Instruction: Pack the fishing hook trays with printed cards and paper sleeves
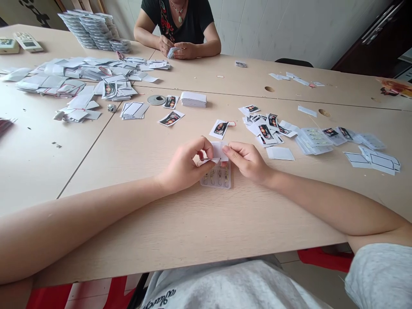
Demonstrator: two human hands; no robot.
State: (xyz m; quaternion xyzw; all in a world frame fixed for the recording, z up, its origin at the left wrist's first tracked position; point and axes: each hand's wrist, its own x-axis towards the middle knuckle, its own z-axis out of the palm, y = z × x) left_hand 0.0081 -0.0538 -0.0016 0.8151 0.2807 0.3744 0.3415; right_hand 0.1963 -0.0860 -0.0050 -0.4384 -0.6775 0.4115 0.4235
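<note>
My left hand (pixel 189 165) is closed, thumb and fingers pinching a small white card (pixel 220 151) at its left side. My right hand (pixel 248 162) pinches the same card at its right edge. Below the card lies a flat transparent plastic box (pixel 216 178) holding several small gold hook-shaped pieces in rows; its upper part is hidden by the card and my left hand. Just beyond my hands is a white card with a dark printed picture (pixel 220 128) and a red-edged strip beside it.
Loose printed cards (pixel 267 128) and stacked transparent boxes (pixel 313 140) lie to the right. A white card stack (pixel 193 99) and a round metal lid (pixel 156 100) sit ahead. Card packs (pixel 64 77) are heaped at left. Across the table (pixel 180 227), a person (pixel 180 25) holds cards.
</note>
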